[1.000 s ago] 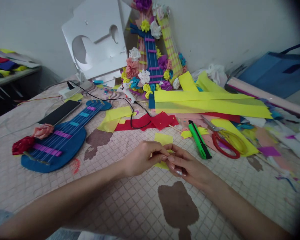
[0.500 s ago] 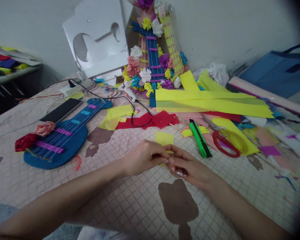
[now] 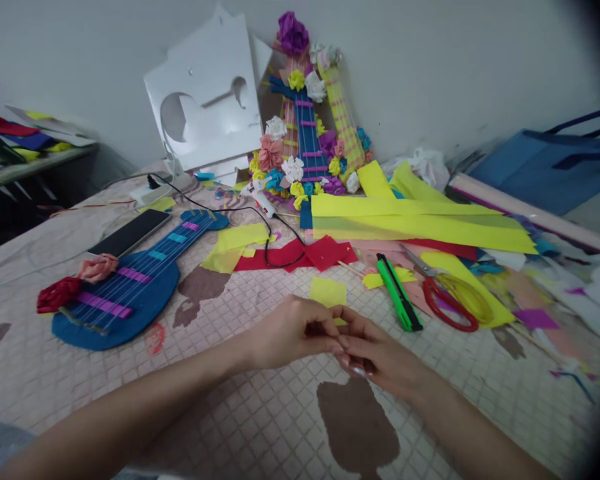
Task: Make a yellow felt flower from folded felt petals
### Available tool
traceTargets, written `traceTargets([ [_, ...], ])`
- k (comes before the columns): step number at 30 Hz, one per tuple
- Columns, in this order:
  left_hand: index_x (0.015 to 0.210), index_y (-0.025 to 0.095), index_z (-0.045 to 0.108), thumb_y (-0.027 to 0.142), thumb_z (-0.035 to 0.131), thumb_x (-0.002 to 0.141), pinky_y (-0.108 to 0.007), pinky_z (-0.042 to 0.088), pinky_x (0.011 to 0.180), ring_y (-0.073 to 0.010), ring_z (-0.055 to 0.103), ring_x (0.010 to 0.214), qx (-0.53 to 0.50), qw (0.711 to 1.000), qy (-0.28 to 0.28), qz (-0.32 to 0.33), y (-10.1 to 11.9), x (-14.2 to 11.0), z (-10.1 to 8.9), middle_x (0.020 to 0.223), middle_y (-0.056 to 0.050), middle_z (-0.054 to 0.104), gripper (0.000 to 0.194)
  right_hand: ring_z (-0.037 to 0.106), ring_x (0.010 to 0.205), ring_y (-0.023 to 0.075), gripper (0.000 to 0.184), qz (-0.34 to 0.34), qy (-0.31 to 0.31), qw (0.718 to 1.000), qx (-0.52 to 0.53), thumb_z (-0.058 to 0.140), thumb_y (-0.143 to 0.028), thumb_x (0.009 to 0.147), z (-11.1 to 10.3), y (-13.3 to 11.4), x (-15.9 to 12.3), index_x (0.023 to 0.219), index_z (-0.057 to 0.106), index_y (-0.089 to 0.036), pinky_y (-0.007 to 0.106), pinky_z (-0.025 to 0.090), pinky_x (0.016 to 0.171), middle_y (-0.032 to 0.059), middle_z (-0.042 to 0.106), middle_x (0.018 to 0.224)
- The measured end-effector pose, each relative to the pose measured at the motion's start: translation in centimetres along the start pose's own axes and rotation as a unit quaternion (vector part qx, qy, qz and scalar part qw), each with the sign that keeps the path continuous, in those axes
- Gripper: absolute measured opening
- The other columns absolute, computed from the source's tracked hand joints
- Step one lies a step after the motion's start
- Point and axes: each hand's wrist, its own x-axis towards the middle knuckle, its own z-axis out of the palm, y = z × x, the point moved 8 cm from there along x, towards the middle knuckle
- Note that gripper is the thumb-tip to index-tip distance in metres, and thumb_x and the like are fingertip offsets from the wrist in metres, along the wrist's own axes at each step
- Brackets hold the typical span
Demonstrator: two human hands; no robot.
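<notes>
My left hand [image 3: 293, 333] and my right hand [image 3: 375, 350] meet fingertip to fingertip above the patterned tablecloth, both pinched closed. Whatever sits between the fingers is hidden or too small to name. Just beyond them lies a small yellow paper square [image 3: 329, 291], and a sliver of yellow shows behind the touching fingers. A green utility knife [image 3: 399, 293] rests to the right of my right hand, with red-handled scissors [image 3: 450, 303] past it. Left of my left hand lies a blue toy guitar [image 3: 153, 297] with purple bars, strings and two paper roses [image 3: 97, 268].
Red paper [image 3: 325, 255] with a black cord over it lies ahead, near a white glue gun [image 3: 260, 201]. Long yellow strips [image 3: 420, 227] spread behind. Flower-covered guitars [image 3: 307, 133] lean on the wall beside a white foam board [image 3: 210, 100]. A phone [image 3: 130, 232] lies left.
The view has tipped up slightly, so everything sits lower in the picture. My fingers have shifted a little against each other, and less yellow shows between my hands.
</notes>
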Motion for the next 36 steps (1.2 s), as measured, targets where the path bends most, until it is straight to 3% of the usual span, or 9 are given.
traceTargets([
  [5,0.08,0.011,0.068,0.022,0.059,0.085,-0.016,0.038,0.056,-0.0063,0.053,0.061,-0.021,0.999,-0.006,0.025,0.3,0.0,0.1,0.07,-0.002,0.065,0.015,0.038,0.048,0.0028,0.036,-0.008,-0.001,1.0,-0.009,0.069,-0.03,0.078,0.1,0.0,-0.1,0.106,0.049,-0.021,0.016,0.021,0.04,-0.0061,0.051,0.065],
  [11,0.081,0.013,0.063,0.023,0.049,0.091,-0.018,0.043,0.06,-0.0082,0.055,0.065,-0.047,0.999,0.02,-0.003,-0.1,0.0,-0.9,0.073,-0.001,0.063,0.02,0.032,0.045,0.0037,0.03,-0.024,0.007,0.999,-0.027,0.065,-0.034,0.082,-0.2,-1.0,-0.5,0.105,0.05,-0.021,0.019,0.018,0.041,-0.0062,0.048,0.061],
  [16,0.074,0.013,0.055,0.031,0.041,0.094,-0.019,0.043,0.057,-0.0083,0.055,0.06,-0.016,0.992,0.103,-0.065,-1.7,-0.1,-3.1,0.067,-0.001,0.06,0.03,0.033,0.045,0.0045,0.031,-0.04,0.07,0.996,-0.04,0.065,-0.036,0.081,-1.5,-1.8,-0.9,0.104,0.051,-0.022,0.021,0.016,0.042,-0.0067,0.046,0.059],
  [20,0.071,0.013,0.056,0.033,0.047,0.09,-0.019,0.04,0.053,-0.0084,0.052,0.057,0.064,0.985,0.134,-0.083,-2.6,-0.1,-4.2,0.063,0.0,0.059,0.029,0.033,0.044,0.0048,0.027,-0.094,0.158,0.979,-0.087,0.062,-0.04,0.083,-3.2,-2.9,-1.3,0.073,0.047,-0.019,0.021,0.019,0.043,-0.0069,0.04,0.054],
  [23,0.081,0.014,0.06,0.018,0.057,0.081,-0.021,0.043,0.059,-0.0102,0.055,0.064,0.153,0.979,0.125,-0.05,-2.6,-0.1,-4.6,0.074,-0.001,0.062,0.005,0.029,0.04,0.0067,0.04,-0.142,0.214,0.946,-0.198,0.049,-0.043,0.09,-4.4,-4.2,-2.1,0.059,0.036,-0.021,0.022,0.022,0.04,-0.0075,0.031,0.047],
  [24,0.085,0.014,0.06,0.012,0.057,0.078,-0.023,0.045,0.066,-0.0118,0.057,0.072,0.173,0.979,0.106,-0.028,-2.4,-0.1,-4.4,0.081,-0.003,0.063,0.008,0.032,0.041,0.0078,0.038,-0.149,0.218,0.926,-0.268,0.048,-0.042,0.09,-4.4,-4.7,-2.4,0.059,0.038,-0.021,0.022,0.026,0.04,-0.0066,0.034,0.048],
  [27,0.097,0.015,0.061,-0.001,0.054,0.07,-0.032,0.045,0.086,-0.0176,0.056,0.096,0.211,0.976,0.021,0.052,-2.1,-0.4,-3.2,0.101,-0.007,0.061,0.032,0.056,0.072,0.016,0.006,-0.182,0.158,0.82,-0.519,0.057,-0.026,0.083,-3.0,-5.7,-2.8,0.079,0.056,-0.022,0.03,0.046,0.065,0.0021,0.059,0.078],
  [30,0.103,0.018,0.06,-0.002,0.053,0.07,-0.036,0.041,0.094,-0.0201,0.052,0.106,0.224,0.969,-0.035,0.097,-2.2,-0.8,-2.0,0.11,-0.008,0.057,0.039,0.05,0.11,0.0224,0.033,-0.208,0.071,0.732,-0.644,0.055,-0.011,0.078,-1.6,-5.2,-2.9,0.107,0.055,-0.026,0.042,0.042,0.094,0.0061,0.056,0.116],
  [36,0.088,0.018,0.066,0.014,0.056,0.083,-0.037,0.041,0.092,-0.0194,0.053,0.1,0.224,0.971,0.015,0.08,-3.3,-0.7,-1.2,0.103,-0.007,0.06,0.012,0.049,0.115,0.0217,0.044,-0.208,0.042,0.708,-0.674,0.05,-0.006,0.077,-1.4,-4.5,-2.7,0.116,0.051,-0.026,0.044,0.042,0.097,0.0068,0.056,0.118],
])
